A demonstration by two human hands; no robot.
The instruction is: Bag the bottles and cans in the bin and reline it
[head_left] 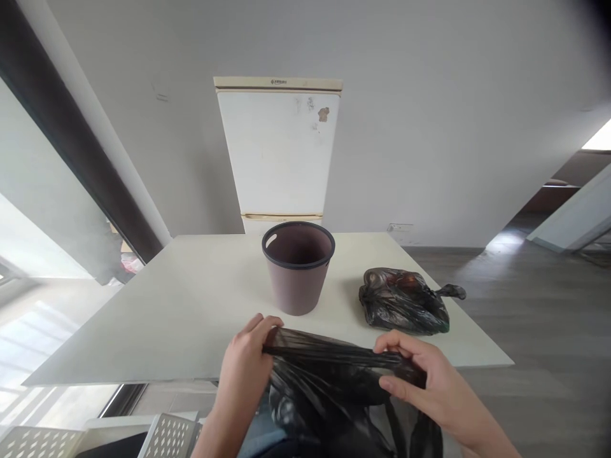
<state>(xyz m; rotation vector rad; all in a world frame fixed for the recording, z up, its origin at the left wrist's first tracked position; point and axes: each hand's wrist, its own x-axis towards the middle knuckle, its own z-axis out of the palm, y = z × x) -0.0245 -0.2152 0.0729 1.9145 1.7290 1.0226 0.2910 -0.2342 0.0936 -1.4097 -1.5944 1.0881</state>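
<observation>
A thin black plastic bag (329, 381) is stretched between my two hands at the table's near edge, its body hanging down in front of me. My left hand (252, 350) pinches the left end of its rim. On the other side, my right hand (420, 375) grips the rim with thumb and fingers curled around the film. Beyond the bag stands an upright mauve trash bin (298, 286) with a dark rim and a handle hole; its inner bottom is hidden. To the right lies a knotted, filled black garbage bag (403, 302), its contents showing only faintly.
The pale table (191, 305) spans the middle of the view. Behind it a white refrigerator (281, 152) stands against the grey wall. White perforated baskets (167, 436) sit low at the left. Grey flooring (525, 318) extends to the right.
</observation>
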